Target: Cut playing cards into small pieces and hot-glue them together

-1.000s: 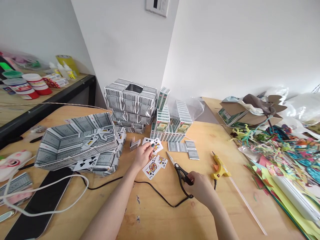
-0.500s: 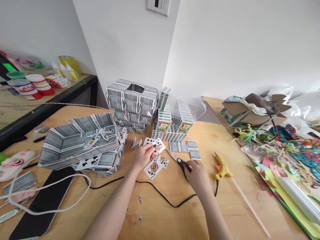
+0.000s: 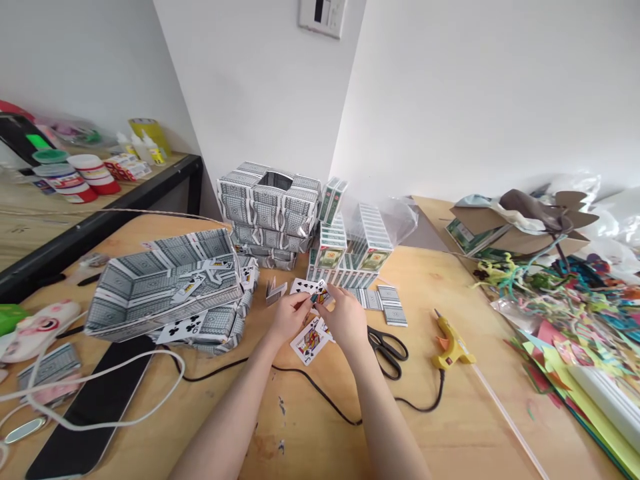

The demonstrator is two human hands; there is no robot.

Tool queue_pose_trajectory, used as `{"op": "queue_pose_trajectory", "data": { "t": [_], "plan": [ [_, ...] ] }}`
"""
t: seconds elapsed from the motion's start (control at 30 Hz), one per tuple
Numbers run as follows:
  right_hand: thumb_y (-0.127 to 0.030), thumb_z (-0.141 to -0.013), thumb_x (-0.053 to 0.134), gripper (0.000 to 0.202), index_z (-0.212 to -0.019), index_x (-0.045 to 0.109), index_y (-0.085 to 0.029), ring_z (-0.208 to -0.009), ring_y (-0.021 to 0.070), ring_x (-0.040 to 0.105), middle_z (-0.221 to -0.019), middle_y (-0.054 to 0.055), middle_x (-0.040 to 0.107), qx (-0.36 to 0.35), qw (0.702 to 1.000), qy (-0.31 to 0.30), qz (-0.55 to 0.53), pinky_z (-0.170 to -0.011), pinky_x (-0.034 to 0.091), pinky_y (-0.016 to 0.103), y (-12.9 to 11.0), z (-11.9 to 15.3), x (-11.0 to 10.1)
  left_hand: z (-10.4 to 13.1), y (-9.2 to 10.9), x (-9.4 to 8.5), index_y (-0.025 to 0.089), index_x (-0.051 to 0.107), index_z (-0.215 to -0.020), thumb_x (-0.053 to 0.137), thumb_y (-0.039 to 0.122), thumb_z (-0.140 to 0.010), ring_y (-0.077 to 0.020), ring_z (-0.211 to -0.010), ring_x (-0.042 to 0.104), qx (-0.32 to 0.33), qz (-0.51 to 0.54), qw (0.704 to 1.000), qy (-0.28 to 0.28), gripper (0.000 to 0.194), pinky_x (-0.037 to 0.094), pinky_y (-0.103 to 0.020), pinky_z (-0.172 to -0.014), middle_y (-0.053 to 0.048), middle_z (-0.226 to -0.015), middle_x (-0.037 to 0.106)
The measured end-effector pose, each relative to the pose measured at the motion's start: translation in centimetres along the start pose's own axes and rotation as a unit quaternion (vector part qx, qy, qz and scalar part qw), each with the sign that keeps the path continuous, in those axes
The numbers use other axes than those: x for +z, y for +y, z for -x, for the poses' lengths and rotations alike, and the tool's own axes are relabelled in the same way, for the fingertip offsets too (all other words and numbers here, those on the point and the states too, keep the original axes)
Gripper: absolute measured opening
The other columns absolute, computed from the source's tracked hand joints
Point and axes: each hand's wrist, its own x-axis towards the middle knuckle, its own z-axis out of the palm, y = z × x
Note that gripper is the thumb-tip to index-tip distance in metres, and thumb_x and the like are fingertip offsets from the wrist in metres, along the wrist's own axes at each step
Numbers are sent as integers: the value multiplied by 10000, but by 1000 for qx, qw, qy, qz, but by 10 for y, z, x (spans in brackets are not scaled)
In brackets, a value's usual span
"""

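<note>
My left hand (image 3: 291,316) and my right hand (image 3: 345,319) meet over several face-up playing cards (image 3: 308,341) on the wooden table. The fingertips of both are pinched together around something small and dark, too small to name. Black-handled scissors (image 3: 389,353) lie just right of my right wrist, their blades hidden behind that hand. A small folded card piece (image 3: 276,291) stands left of the cards. Face-down cards (image 3: 393,305) lie beyond my right hand.
A card-covered tray (image 3: 165,283) is at the left, a stack of card-covered boxes (image 3: 270,207) at the back. Green card boxes (image 3: 333,250) stand beside it. A yellow glue gun (image 3: 450,343) with its black cord lies at the right, near coloured paper (image 3: 555,360).
My right hand has let go of the scissors and moved left to meet my left hand at the cards. The scissors now lie on the table. The camera view has shifted slightly.
</note>
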Motion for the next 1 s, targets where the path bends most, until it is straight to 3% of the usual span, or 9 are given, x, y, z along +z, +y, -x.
{"op": "queue_pose_trajectory", "data": {
  "t": [0.07, 0.13, 0.2, 0.3, 0.57, 0.87, 0.93, 1.0],
  "plan": [
    [-278, -733, 582, 343, -1063, 592, -184, -946, 238, 564, -1011, 106, 636, 0, 1000, 4, -14, -759, 423, 299, 0, -3, -1, -1, 1, -2, 155, 529, -561, 514, 324, -745, -80, -456, 380, -11, 45, 999, 14, 251, 286, -205, -453, 41, -461, 411],
    [-275, -721, 584, 328, -1037, 602, -187, -878, 217, 589, -983, 93, 647, 1, 999, 2, -42, -732, 432, 283, 1, -3, -3, -3, 3, -4, 149, 617, -773, 585, 315, -702, -78, -476, 407, -32, 103, 994, 25, 184, 303, -200, -451, 37, -540, 470],
    [-279, -709, 585, 307, -1003, 616, -195, -814, 197, 603, -937, 72, 660, -3, 997, -10, -76, -700, 440, 268, 3, -2, -7, -5, 4, -7, 158, 613, -985, 635, 310, -667, -69, -499, 422, -55, 159, 986, 18, 353, 305, -194, -448, 14, -664, 543],
    [-292, -696, 586, 281, -958, 638, -204, -744, 181, 612, -829, 41, 678, -25, 991, -28, -126, -661, 445, 253, 2, 0, -13, -6, 3, -10, 180, 601, -1080, 661, 328, -651, -47, -501, 393, -85, 232, 969, -12, 458, 273, -189, -441, -22, -809, 598],
    [-244, -661, 580, 292, -935, 667, -198, -638, 161, 600, -715, 19, 683, -43, 980, -68, -181, -592, 432, 227, -4, 3, -18, -3, 2, -10, 174, 606, -1087, 758, 306, -528, -74, -580, 449, -135, 294, 943, -73, 594, 277, -180, -456, -76, -897, 631],
    [-237, -677, 515, 149, -589, 612, -167, -431, 81, 434, -451, -45, 494, -31, 981, -62, -181, -419, 285, 184, -5, 3, -11, -6, -5, -8, 150, 636, -850, 759, 241, -491, -101, -613, 500, -135, 288, 948, 16, 389, 323, -194, -505, -26, -742, 605],
    [-239, -682, 517, 157, -568, 598, -168, -444, 99, 492, -460, -34, 524, -1, 968, -87, -235, -426, 333, 187, -4, 2, -6, -6, -5, -7, 146, 619, -800, 744, 243, -505, -90, -576, 492, -140, 292, 946, 14, 335, 316, -191, -491, -5, -681, 585],
    [-236, -684, 529, 131, -607, 609, -166, -488, 130, 569, -525, -7, 594, 43, 932, -135, -335, -452, 416, 207, -2, 0, 0, -6, -2, -6, 144, 600, -761, 730, 247, -522, -81, -536, 479, -148, 294, 944, 7, 290, 316, -189, -478, 13, -627, 564]
  ]
}}
